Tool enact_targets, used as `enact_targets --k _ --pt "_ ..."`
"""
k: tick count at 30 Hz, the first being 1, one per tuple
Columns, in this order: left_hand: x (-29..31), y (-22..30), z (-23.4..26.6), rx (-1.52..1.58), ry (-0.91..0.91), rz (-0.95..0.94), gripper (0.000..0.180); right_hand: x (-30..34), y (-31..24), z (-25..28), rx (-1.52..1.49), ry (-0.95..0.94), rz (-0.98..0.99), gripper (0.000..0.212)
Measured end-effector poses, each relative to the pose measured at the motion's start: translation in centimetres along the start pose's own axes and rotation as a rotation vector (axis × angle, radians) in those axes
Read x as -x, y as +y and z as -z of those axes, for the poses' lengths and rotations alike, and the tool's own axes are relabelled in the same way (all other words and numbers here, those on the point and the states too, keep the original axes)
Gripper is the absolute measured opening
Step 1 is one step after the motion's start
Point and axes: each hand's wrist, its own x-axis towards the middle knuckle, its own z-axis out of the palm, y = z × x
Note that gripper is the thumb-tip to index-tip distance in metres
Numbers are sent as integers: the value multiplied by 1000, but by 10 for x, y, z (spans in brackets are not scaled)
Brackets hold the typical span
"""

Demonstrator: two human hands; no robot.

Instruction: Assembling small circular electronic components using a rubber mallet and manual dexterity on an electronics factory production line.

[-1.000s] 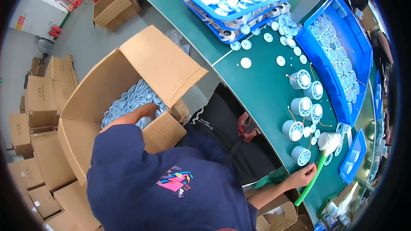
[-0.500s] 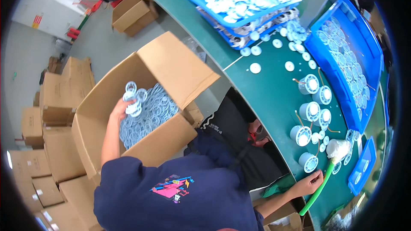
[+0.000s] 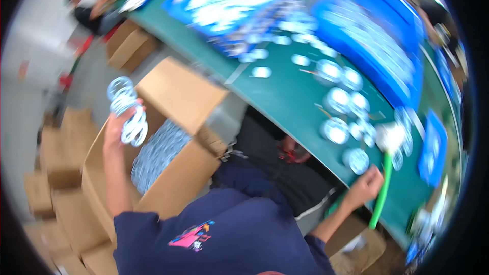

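The left hand (image 3: 120,121) clasps rings (image 3: 122,93) by the box (image 3: 179,175), the right hand (image 3: 368,184), curled, contents unclear, beside the mallet (image 3: 385,177) near the edge of the worktop (image 3: 277,104).

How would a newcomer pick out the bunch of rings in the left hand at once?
Find the big open cardboard box left of the green table. At the box's far-left edge in the picture, the left hand grips a bunch of pale blue rings. Unlike the similarly coloured pile inside the box, this bunch is held apart.
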Motion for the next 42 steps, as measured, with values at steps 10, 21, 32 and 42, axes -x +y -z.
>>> enact_targets --k 10,21,32,42 --pt "-21 79 -378 -517 -981 -537 37 6 -14 1 -233 57 -67 3" --pt "20 -95 -745 -442 -1299 -1232 27 8 -29 -18 -327 176 -111 4" --pt "12 -105 -746 -888 -1273 -1480 56 -64 19 80 -385 417 -95 6" --pt "40 -27 -650 -650 -1524 -1434 45 -202 297 59 662 148 -269 60"
